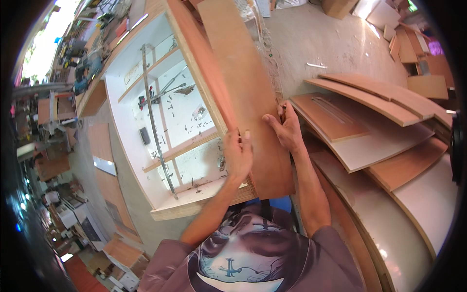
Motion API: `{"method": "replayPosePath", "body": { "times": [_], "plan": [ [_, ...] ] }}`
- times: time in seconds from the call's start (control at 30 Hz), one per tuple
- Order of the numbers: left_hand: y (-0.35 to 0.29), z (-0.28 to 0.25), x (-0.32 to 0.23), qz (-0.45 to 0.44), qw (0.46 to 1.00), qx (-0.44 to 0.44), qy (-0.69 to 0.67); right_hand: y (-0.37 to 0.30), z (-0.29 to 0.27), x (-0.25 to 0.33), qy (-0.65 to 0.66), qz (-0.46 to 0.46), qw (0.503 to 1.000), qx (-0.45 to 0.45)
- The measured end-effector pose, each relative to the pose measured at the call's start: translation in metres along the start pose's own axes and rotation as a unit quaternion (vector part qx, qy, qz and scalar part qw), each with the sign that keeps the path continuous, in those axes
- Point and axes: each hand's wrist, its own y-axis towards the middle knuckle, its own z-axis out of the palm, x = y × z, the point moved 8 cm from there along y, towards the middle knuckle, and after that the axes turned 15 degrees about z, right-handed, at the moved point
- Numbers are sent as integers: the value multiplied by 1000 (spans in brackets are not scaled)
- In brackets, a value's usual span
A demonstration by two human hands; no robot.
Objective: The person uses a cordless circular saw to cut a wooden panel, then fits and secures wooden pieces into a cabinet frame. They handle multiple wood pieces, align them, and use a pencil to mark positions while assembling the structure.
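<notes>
Curling at the brown board (248, 73), the right hand (290, 131) holds fingers apart from thumb; the left hand (238, 155) bends opposite, pinch unclear. The board lies beside a white cabinet (129, 130); steadying seems the step, next needing even support.

A bright opening (43, 44) glares upper left; the floor (335, 46) (grey, mottled) spreads right.

Left hand (238, 152) half-curled, right hand (288, 129) slightly higher, thumb (273, 123) apart from bent fingers (289, 110), forearms (311, 192) bare.
</notes>
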Motion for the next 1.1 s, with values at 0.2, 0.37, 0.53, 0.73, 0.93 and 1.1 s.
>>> {"method": "replayPosePath", "body": {
  "times": [0.2,0.37,0.53,0.73,0.93,1.1],
  "plan": [
    [60,-70,-5,230,926,5,298,9,11,-38,-3,57,997,49],
    [97,-49,-1,239,899,222,291,17,35,-60,6,71,995,75],
    [99,-41,2,205,905,259,270,29,39,-55,16,26,997,67],
    [104,-46,6,196,885,245,343,45,51,-51,36,40,995,88],
    [104,-44,4,167,906,247,300,45,50,-49,55,43,995,77],
    [105,-47,3,138,931,247,232,45,50,-48,56,42,995,72]
  ]
}}
